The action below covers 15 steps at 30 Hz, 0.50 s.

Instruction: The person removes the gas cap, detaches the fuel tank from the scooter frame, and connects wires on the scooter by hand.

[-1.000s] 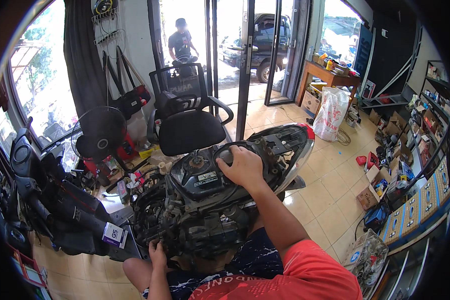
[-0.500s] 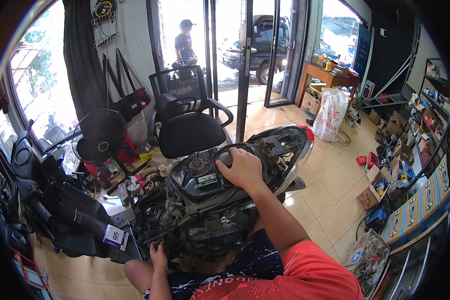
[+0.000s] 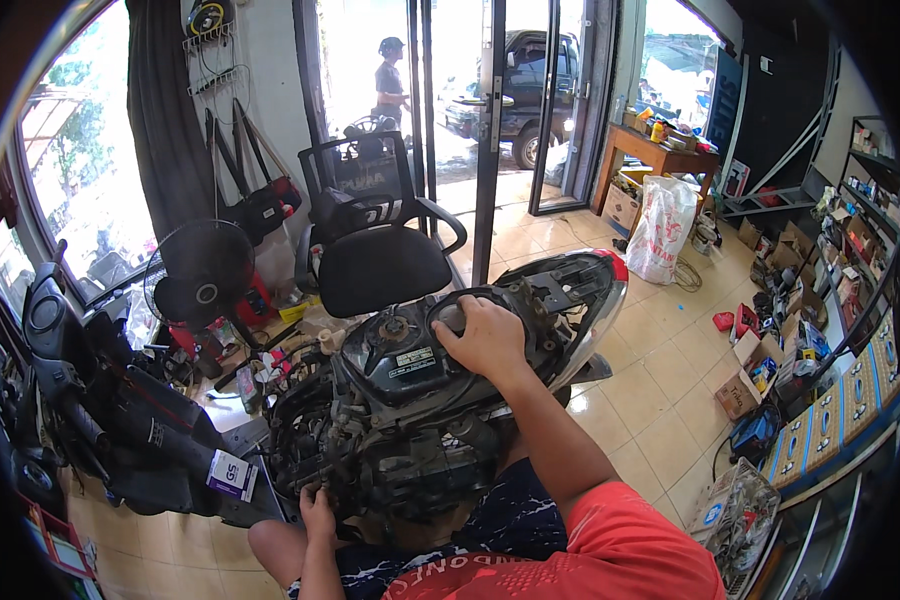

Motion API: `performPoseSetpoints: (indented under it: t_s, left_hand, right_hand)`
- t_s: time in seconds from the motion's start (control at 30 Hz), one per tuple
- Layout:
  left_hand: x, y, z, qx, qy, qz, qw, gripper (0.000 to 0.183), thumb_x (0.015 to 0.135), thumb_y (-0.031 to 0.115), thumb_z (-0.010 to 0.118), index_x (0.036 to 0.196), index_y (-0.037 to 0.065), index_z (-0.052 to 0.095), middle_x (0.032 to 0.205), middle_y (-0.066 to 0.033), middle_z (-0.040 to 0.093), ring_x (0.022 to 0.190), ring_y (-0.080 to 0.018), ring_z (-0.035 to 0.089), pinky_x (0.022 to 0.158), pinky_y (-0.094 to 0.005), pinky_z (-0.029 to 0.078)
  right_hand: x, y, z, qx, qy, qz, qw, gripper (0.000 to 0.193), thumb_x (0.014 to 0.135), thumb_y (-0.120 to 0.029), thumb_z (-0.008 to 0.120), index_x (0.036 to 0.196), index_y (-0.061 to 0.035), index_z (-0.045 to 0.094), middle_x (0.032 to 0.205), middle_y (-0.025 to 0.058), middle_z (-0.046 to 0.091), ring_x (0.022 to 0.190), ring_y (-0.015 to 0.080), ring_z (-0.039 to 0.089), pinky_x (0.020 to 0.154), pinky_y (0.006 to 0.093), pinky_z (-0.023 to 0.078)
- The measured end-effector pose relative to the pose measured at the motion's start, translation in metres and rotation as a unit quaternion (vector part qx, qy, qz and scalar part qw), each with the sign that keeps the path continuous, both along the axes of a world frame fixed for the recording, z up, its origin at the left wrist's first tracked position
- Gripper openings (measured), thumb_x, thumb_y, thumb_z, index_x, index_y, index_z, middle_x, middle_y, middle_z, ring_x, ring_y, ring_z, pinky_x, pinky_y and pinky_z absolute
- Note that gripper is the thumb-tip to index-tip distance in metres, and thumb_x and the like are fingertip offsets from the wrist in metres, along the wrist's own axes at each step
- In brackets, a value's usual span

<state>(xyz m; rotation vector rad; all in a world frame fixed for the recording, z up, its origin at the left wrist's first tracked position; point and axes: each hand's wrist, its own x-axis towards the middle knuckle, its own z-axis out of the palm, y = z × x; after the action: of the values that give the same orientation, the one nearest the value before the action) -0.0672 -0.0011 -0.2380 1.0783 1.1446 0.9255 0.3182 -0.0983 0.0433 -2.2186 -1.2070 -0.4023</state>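
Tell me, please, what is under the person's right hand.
A dark rounded part of the motorbike shows at the left of the right hand; whatever the hand covers cannot be seen.

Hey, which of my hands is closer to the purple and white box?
Left. Your left hand is right of the purple and white box, at the near side of the stripped motorbike; your right hand is farther off, on top of the motorbike.

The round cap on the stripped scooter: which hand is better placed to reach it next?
Probably the right hand: it rests on top of the scooter, just right of the round cap. The left hand is down at the near lower edge, farther away.
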Motion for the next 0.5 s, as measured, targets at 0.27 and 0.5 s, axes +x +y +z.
performPoseSetpoints:
  t_s: [0.27, 0.5]
  left_hand:
    - [-0.0019, 0.0004, -0.0017, 0.005, 0.014, -0.004, 1.0, 0.018, 0.097, 0.015, 0.056, 0.111, 0.004, 0.058, 0.09, -0.0036, 0.061, 0.074, -0.0127, 0.059, 0.065, -0.0272, 0.05]
    - [-0.0011, -0.0006, 0.001, 0.005, 0.003, -0.005, 1.0, 0.018, 0.097, 0.015, 0.057, 0.111, 0.005, 0.058, 0.09, -0.0031, 0.06, 0.074, -0.0126, 0.059, 0.065, -0.0271, 0.05]
  right_hand:
    - [0.0002, 0.0009, -0.0005, -0.001, -0.001, 0.0, 1.0, 0.051, 0.085, -0.052, 0.067, 0.101, -0.0035, 0.067, 0.099, 0.0146, 0.07, 0.095, 0.0337, 0.069, 0.082, 0.0445, 0.055]
    - [0.0006, 0.0003, -0.0009, 0.0, 0.0, -0.002, 1.0, 0.051, 0.085, -0.052, 0.067, 0.101, -0.0037, 0.067, 0.099, 0.0145, 0.07, 0.095, 0.0336, 0.069, 0.082, 0.0444, 0.055]
